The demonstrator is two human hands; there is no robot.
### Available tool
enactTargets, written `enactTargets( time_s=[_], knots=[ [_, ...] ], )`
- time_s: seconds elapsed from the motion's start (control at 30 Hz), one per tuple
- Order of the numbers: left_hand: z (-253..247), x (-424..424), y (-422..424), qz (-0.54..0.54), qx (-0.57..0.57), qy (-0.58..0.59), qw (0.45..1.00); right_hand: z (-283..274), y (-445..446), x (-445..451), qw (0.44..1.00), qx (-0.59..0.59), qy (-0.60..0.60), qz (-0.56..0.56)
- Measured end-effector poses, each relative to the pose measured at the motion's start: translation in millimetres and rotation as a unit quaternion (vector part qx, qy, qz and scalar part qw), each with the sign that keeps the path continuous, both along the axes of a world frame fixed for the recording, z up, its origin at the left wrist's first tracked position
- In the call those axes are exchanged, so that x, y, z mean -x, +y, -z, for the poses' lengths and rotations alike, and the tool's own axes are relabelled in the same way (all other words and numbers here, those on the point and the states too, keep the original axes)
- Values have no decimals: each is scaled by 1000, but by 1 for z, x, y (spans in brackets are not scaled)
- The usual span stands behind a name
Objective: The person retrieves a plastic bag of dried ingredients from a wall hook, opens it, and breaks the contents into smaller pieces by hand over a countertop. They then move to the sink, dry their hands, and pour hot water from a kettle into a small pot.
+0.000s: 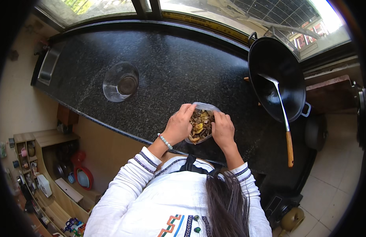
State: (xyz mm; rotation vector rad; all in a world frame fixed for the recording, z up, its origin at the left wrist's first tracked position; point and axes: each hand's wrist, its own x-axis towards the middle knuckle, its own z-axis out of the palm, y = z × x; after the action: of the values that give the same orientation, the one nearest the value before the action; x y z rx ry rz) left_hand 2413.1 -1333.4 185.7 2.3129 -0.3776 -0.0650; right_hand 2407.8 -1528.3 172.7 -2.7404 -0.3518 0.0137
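Observation:
My left hand (178,123) and my right hand (223,128) grip opposite sides of the mouth of a clear plastic bag (205,106). The bag is open at the top and rests at the counter's front edge. Inside it lie dried brown and yellow food pieces (199,126). A clear glass bowl (121,82) stands on the dark speckled stone counter (171,71), to the left beyond my hands. At the right sits a black wok (260,65), with a metal spatula (282,109) lying in it, its wooden handle sticking out over the near rim.
A metal sink (49,66) is set in the counter's far left end. Windows run along the back. A dark pot (315,131) and a reddish board (331,91) are at the right. Shelves (46,137) with household items stand at the lower left, a brown jug (292,219) at the lower right.

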Motion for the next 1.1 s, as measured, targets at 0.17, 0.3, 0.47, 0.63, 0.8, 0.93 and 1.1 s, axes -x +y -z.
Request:
enactTargets(
  time_s=[0.17, 0.3, 0.47, 0.63, 0.8, 0.93, 1.1],
  knots=[
    [3, -1, 2, 1, 8, -1, 1000, 1, 10, -2, 998, -32, 23, -43],
    [5, -2, 4, -7, 8, 20, 1000, -3, 14, -2, 980, -171, -1, -99],
    [7, -1, 10, -14, 3, 13, 1000, -2, -3, 1, 983, -150, -11, 101],
    [8, -4, 8, -12, 4, 8, 1000, 11, -12, 5, 973, -101, 163, 129],
    [7, -5, 13, -25, 5, 26, 999, 5, 7, 2, 892, -386, 201, 122],
    [10, -4, 22, -42, -4, 7, 999, -12, 11, -1, 808, -532, 222, 119],
    [7, -3, 24, -49, -20, -14, 999, 1, -10, 5, 748, -595, 243, 166]
  ],
)
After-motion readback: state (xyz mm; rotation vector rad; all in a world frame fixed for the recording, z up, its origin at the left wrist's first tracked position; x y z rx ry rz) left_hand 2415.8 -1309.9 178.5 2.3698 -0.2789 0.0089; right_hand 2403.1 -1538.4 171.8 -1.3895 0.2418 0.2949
